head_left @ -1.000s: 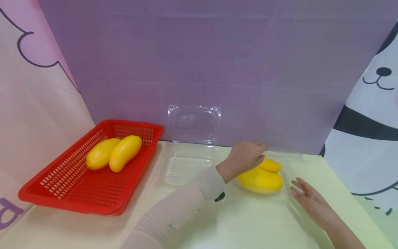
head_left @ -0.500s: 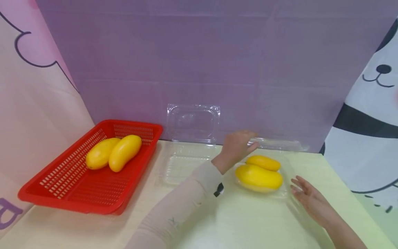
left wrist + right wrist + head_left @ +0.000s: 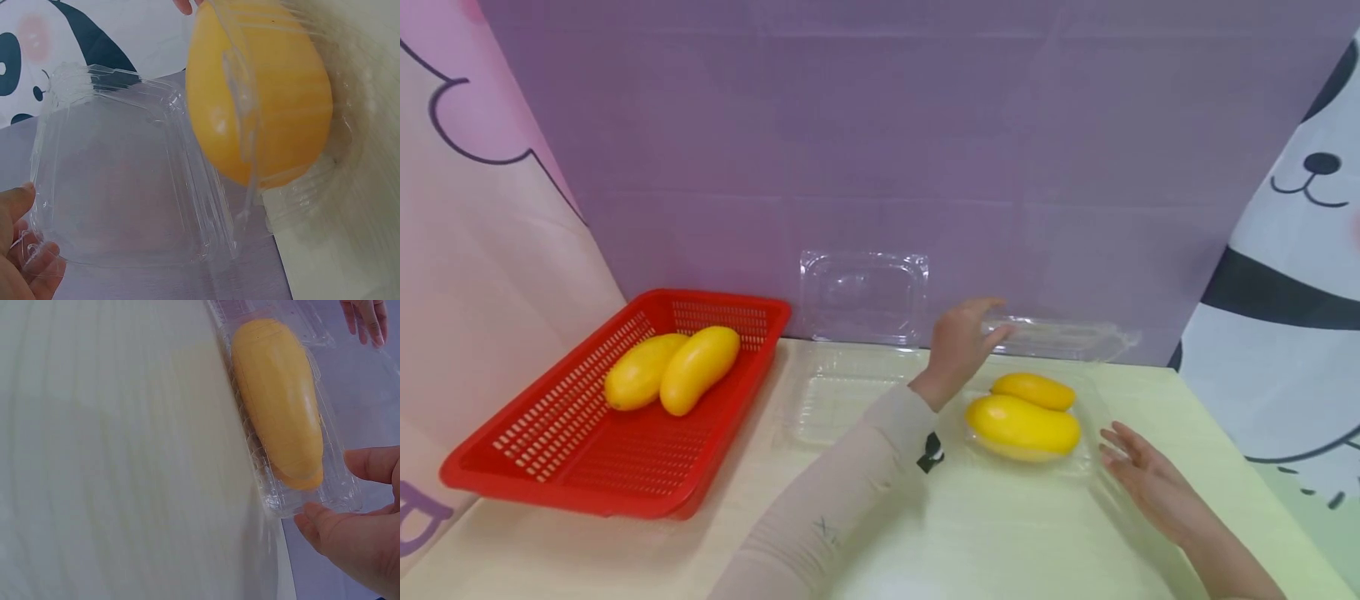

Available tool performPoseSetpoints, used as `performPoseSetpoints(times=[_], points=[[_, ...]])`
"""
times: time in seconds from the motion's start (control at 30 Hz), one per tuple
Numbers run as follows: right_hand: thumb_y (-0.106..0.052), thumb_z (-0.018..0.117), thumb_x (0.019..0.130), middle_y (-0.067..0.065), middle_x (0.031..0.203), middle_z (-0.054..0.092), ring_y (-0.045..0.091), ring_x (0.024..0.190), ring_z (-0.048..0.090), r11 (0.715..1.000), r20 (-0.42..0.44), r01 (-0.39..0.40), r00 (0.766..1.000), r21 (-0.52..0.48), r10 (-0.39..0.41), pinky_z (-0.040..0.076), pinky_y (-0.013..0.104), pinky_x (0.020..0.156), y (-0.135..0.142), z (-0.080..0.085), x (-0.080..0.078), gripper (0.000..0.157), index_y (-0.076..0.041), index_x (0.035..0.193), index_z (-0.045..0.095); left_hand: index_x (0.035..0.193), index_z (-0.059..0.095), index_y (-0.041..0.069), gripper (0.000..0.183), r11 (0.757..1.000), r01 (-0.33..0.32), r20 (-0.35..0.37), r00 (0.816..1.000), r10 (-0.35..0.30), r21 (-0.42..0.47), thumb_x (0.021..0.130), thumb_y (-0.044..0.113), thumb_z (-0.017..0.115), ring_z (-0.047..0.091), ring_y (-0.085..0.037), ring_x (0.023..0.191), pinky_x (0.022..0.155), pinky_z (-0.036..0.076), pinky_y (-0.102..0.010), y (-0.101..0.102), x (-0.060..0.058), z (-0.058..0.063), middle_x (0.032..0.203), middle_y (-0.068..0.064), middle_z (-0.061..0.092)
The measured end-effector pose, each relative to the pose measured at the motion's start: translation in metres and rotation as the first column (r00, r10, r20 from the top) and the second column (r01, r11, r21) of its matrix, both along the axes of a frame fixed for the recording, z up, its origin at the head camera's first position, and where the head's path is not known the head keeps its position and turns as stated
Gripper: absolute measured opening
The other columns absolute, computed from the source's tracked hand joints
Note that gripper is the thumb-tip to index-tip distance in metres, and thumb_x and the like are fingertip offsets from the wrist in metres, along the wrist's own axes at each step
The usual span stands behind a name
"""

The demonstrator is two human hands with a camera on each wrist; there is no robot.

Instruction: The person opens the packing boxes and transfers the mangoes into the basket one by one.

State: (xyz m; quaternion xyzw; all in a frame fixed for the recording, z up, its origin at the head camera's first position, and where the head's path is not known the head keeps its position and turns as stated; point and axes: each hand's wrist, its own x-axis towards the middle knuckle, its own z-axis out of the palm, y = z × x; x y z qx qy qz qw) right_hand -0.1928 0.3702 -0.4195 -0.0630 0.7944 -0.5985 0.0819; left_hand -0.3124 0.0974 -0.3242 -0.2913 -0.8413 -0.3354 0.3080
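A clear plastic clamshell box (image 3: 1086,462) stands to the right with its lid raised. Two yellow mangoes lie in its base, a larger front mango (image 3: 1024,429) and a smaller back mango (image 3: 1033,391). My left hand (image 3: 962,337) pinches the left edge of the lid (image 3: 119,181) between thumb and fingers. The lid tilts up at the back, towards the purple backdrop. My right hand (image 3: 1153,487) is by the right end of the box, its fingers relaxed; in the right wrist view the fingertips (image 3: 312,512) are right at the corner of the base.
A second clear clamshell (image 3: 831,408) stands open in the middle, its lid upright against the purple backdrop (image 3: 880,150). At the left, a red basket (image 3: 602,467) holds two more mangoes (image 3: 700,371). Printed cloth sheets flank the pale table (image 3: 1000,533).
My left hand has moved from over the mangoes back and to the left, and the clear lid has come up into view with it. My right hand has stayed almost still.
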Motion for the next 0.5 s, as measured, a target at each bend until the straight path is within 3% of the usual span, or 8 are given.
performPoseSetpoints(times=[0.23, 0.5], points=[[-0.017, 0.041, 0.101, 0.038, 0.145, -0.006, -0.025, 0.101, 0.039, 1.000, -0.018, -0.001, 1.000, -0.018, 0.001, 0.036, 0.004, 0.085, 0.0003, -0.0003, -0.0006, 0.073, 0.008, 0.143, -0.013, 0.108, 0.068, 0.007, 0.034, 0.995, 0.007, 0.049, 0.999, -0.012, 0.103, 0.081, 0.027, 0.075, 0.064, -0.014, 0.090, 0.078, 0.048, -0.015, -0.0007, -0.0024, 0.0022, 0.104, -0.003, 0.070], [-0.016, 0.039, 0.102, 0.037, 0.146, -0.004, -0.025, 0.100, 0.039, 1.000, -0.011, 0.003, 1.000, -0.002, -0.003, 0.037, 0.004, 0.085, -0.0002, -0.0010, 0.0010, 0.071, 0.009, 0.143, -0.012, 0.105, 0.068, 0.006, 0.024, 0.980, 0.075, 0.110, 0.989, -0.097, 0.186, 0.084, 0.018, 0.071, 0.065, -0.016, 0.096, 0.084, 0.047, -0.015, -0.0008, -0.0065, 0.0039, 0.104, -0.004, 0.070]])
